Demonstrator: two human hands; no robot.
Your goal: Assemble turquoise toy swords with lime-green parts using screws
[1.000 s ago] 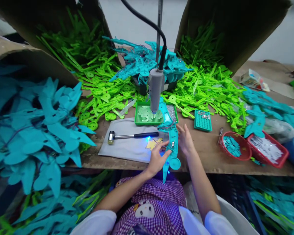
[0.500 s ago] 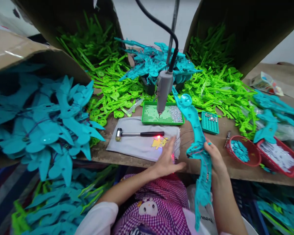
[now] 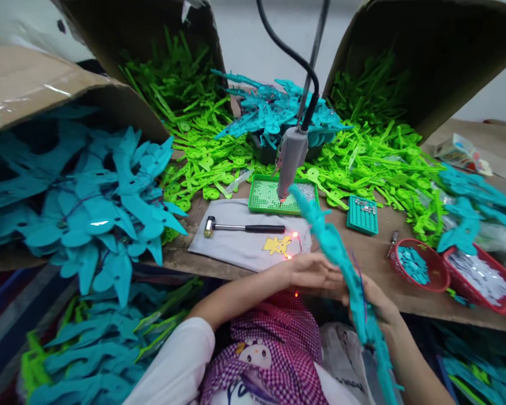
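Note:
A long turquoise plastic part [image 3: 341, 256], wired along one side, stands edge-on and tilted in front of me. My right hand [image 3: 373, 301] is closed around its lower middle, partly hidden behind it. My left hand [image 3: 316, 273] reaches across to the same spot, palm inward, its fingers drawn together. Those fingertips go behind the part, so what they pinch is hidden. Small red lights [image 3: 295, 234] glow beside my left hand, over the grey cloth [image 3: 227, 250]. Above the part's upper tip hangs a grey electric screwdriver [image 3: 292, 157].
On the cloth lies a hammer [image 3: 244, 228]. Behind it are a green tray [image 3: 257, 208] of screws and a small teal tray [image 3: 356, 228]. Red baskets [image 3: 441, 281] of small pieces sit right. Heaps of lime-green parts [image 3: 206, 163] and turquoise parts [image 3: 105, 208] surround the bench.
The turquoise part has turned from its open, wired face to nearly edge-on. My left hand has moved right, from spread fingers beside the part to meeting my right hand at it.

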